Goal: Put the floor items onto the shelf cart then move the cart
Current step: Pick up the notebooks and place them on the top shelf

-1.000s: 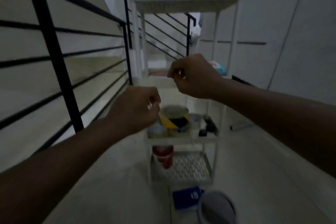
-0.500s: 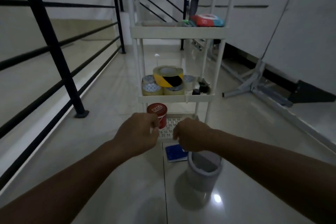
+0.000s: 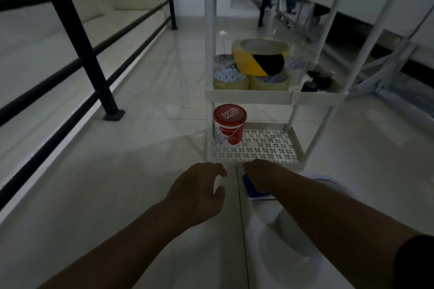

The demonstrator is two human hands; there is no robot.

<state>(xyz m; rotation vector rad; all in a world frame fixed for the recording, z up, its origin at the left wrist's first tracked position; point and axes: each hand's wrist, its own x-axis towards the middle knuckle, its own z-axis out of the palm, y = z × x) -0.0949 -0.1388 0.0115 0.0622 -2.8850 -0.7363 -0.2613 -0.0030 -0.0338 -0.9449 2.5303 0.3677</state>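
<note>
The tall white plastic shelf cart (image 3: pixel 253 96) with slim upright posts stood on the pale glossy tiled floor (image 3: pixel 117 195), beside a black metal stair railing (image 3: pixel 77 37), and it looked only partly loaded. Its middle tier carried a stack of clear packing-tape rolls (image 3: pixel 231 78) with a wide yellow-and-black striped hazard-tape roll (image 3: pixel 259 57) resting on top, and a few small dark objects at the right end that were too dim to identify. On the perforated white bottom tray (image 3: pixel 270 148) a small red-lidded white paint pail (image 3: pixel 229 128) stood upright in the left corner, leaving most of that tray bare. Two items were on the floor in front of the cart, so the loading was unfinished and the cart, as I judged it, could not be pushed yet: a pale round plastic container (image 3: pixel 326 185), largely hidden behind the right forearm, and a flat blue rectangular packet (image 3: pixel 251 189) lying just before the tray's front edge. The right hand (image 3: pixel 260 171) reached down onto that packet, touching it, but whether its grip had closed on it I cannot tell. The left hand (image 3: pixel 199 192) hovered just beside, fingers loosely curled and empty, grasping nothing.
</note>
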